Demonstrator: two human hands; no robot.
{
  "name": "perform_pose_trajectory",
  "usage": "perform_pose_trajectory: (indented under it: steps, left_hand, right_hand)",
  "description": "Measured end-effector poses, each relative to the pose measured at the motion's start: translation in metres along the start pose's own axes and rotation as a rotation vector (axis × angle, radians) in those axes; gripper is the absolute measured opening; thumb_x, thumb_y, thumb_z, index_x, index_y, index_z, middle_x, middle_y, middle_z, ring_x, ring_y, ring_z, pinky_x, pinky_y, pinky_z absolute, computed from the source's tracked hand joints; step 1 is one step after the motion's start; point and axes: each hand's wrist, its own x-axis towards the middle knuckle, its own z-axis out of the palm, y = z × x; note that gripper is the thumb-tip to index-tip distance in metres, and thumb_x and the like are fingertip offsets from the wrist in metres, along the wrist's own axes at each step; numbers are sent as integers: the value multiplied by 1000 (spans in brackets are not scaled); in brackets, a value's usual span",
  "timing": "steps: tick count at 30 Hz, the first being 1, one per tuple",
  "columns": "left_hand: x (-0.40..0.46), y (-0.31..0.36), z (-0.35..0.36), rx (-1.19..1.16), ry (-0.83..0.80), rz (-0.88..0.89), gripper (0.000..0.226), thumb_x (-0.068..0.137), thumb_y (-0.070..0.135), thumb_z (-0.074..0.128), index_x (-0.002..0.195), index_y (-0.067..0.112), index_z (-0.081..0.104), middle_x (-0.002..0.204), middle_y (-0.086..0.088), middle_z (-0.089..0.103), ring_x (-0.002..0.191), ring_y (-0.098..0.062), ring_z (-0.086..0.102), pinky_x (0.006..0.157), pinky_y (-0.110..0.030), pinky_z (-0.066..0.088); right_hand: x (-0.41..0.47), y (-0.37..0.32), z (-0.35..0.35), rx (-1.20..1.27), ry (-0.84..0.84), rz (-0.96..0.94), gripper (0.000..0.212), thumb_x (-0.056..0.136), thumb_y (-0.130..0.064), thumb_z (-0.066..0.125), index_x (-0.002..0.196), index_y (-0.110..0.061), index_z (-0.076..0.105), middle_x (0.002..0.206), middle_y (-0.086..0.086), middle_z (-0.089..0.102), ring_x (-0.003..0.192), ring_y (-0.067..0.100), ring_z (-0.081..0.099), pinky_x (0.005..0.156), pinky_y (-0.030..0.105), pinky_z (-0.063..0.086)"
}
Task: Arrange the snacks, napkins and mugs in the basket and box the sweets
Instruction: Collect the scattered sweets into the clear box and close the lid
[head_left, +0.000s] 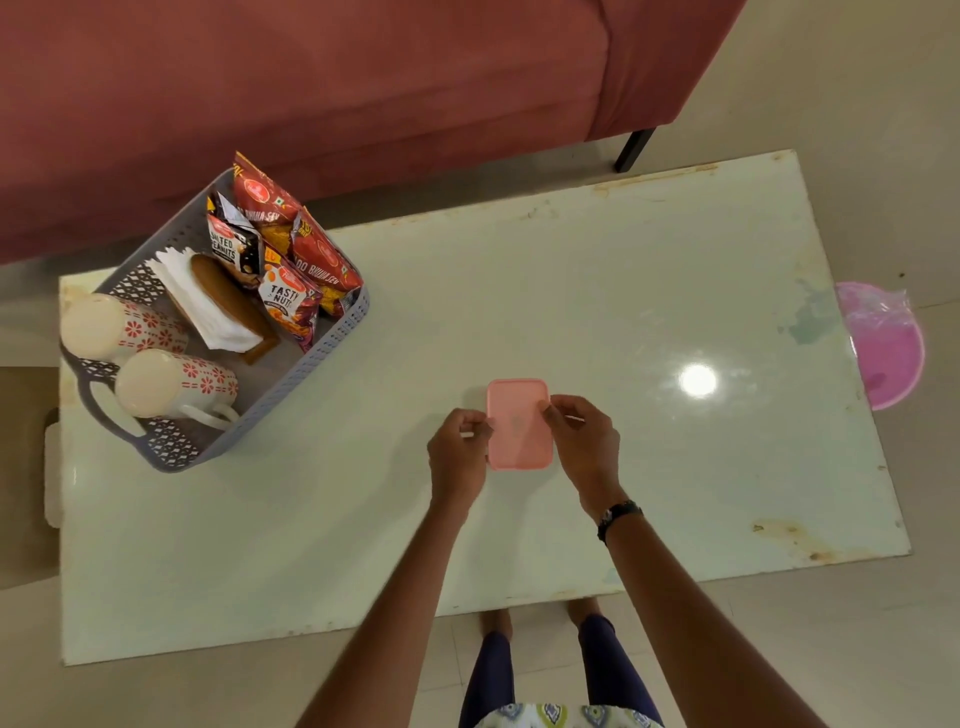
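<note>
1. Two hands flank a pink lidded box (519, 423) on the counter (571, 291): the left hand (457, 457) pinches its left edge, the right hand (584, 441) its right edge.
2. Far left, well apart from the box, a grey basket (332, 332) holds snack packets (291, 249), napkins (208, 306) and two mugs (171, 384).

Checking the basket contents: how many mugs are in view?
2. One mug sits upside down at the basket's near-left end, the other mug just beside it, nearer the handle.
</note>
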Motion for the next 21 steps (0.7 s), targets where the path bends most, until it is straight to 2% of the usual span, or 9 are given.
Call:
perform_pose_trajectory:
  steps: [3,5,6,8,14,21]
  left_hand:
    - [-17,-14,0,-31,14,-12,13,86,13,64,95,5,64,88,-5,62,81,-24,64,70,-34,60]
    - [-20,-19,2,-33,20,-5,16,85,14,65,96,3,63,91,-7,61,81,-22,64,61,-20,58]
    - [-20,-20,2,-33,21,0,16,85,14,66,96,2,63,91,-7,61,82,-22,64,58,-16,57]
    - [-20,-21,3,-41,30,3,16,84,12,67,94,0,63,89,-7,61,81,-25,65,57,-15,57]
    - [-20,-26,6,-96,83,4,15,83,7,68,91,-5,63,86,-12,62,77,-29,67,56,-12,55]
    - [-17,-27,9,-96,96,-13,14,82,4,68,90,-7,62,86,-15,62,74,-29,65,53,-9,53]
  right_hand:
    - [-17,14,-3,1,-21,-7,24,87,-26,65,104,-8,67,99,3,70,86,14,63,65,6,46]
    - [-22,17,-3,47,-33,30,23,87,-25,65,103,-10,67,99,4,70,86,15,63,71,12,50]
    - [-23,19,-3,77,-37,54,21,86,-25,66,102,-11,67,98,4,70,86,15,64,76,19,53]
    - [-22,21,-4,119,-43,92,19,84,-22,69,100,-13,67,96,3,70,86,16,65,83,29,55]
    - [-23,32,-5,118,6,65,18,79,-19,74,95,-10,70,91,3,72,83,14,67,76,25,55]
    - [-22,35,-2,145,24,63,16,79,-17,74,89,-7,68,89,6,71,85,20,67,78,33,58]
